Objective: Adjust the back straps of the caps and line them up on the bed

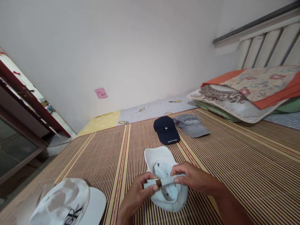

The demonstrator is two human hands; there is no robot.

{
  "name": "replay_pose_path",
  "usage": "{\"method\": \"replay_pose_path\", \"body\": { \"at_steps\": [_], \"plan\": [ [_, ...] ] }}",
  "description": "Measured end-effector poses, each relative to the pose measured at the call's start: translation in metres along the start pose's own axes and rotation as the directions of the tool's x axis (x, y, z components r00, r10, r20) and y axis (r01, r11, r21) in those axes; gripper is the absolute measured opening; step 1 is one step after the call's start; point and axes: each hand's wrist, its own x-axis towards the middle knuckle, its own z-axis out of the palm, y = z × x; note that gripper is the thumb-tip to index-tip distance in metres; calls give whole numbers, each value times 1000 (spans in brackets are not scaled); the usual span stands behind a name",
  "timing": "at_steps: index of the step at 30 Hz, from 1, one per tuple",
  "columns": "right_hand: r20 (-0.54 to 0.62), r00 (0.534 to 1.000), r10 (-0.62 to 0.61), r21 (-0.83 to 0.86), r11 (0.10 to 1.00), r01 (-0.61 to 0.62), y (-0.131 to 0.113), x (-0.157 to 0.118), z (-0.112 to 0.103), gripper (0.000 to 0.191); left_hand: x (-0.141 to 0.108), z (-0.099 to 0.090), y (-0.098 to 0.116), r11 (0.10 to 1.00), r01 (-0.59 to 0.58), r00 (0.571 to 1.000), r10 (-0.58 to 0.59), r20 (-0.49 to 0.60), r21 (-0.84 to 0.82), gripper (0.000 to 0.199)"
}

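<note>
A pale blue-white baseball cap (167, 200) lies on the striped mat, its brim toward the wall and its back opening toward me. My left hand (139, 192) pinches the left part of the cap's back strap, beside a brown buckle (158, 183). On the other side, my right hand (191, 178) grips the strap's right part between thumb and fingers. The strap stretches between both hands above the cap's opening. A small dark logo shows near the brim. Beyond it sit a navy cap (165, 128) and a grey cap (192, 125), touching each other.
A white cap (67, 200) with black letters sits at the lower left, over something beige. The striped mat (93, 162) covers the bed. Pillows (225, 100) with an orange-edged floral cover are stacked at the right by the headboard (269, 47). A pink note (101, 93) is on the wall.
</note>
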Motion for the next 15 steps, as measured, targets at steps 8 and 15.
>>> {"method": "replay_pose_path", "body": {
  "at_steps": [8,15],
  "plan": [
    [-39,999,20,-49,999,-22,-6,-2,3,21,-4,-2,8,996,-8,999,11,-35,93,33],
    [-101,995,-21,-113,994,10,-35,5,32,13,0,-2,3,997,-19,999,23,-42,81,31]
  ]
}}
